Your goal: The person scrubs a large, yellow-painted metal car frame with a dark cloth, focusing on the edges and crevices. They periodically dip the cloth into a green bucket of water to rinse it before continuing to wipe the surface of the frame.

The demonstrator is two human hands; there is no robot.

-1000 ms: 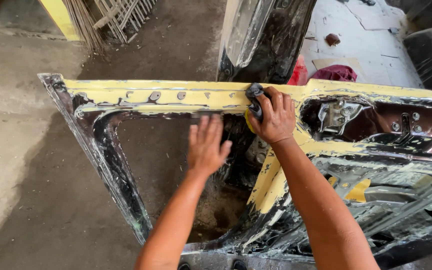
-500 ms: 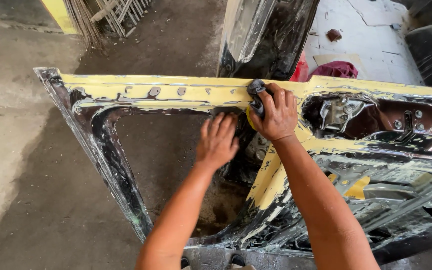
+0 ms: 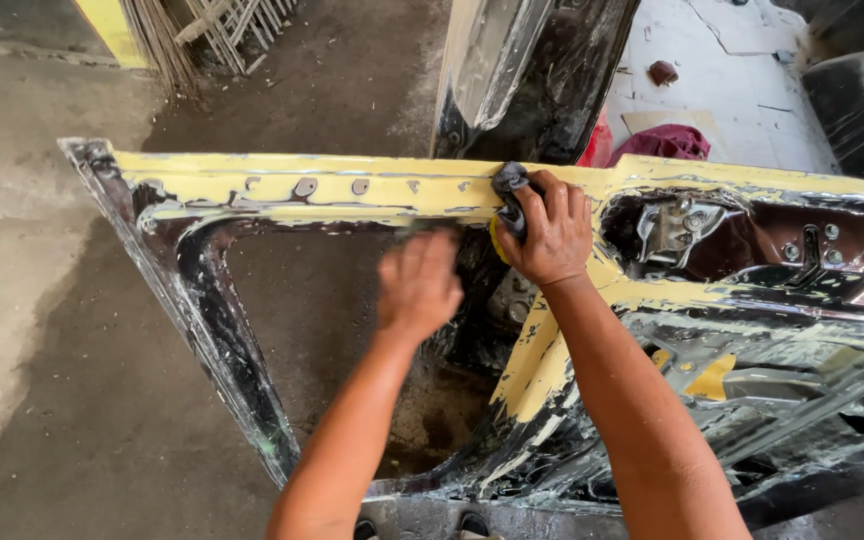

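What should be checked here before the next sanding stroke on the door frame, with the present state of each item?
1. Right hand grips the dark sanding pad: ok.
2. Pad lies on the yellow filler strip of the door frame: ok.
3. Left hand contact with the frame: cannot tell, it is blurred.
4. Left hand apart from the pad: ok.
5. Frame's support underneath: cannot tell.

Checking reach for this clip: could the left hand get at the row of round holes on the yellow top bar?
Probably yes. The left hand is blurred just below the yellow bar, and nothing lies between it and the holes; the right hand works farther right.
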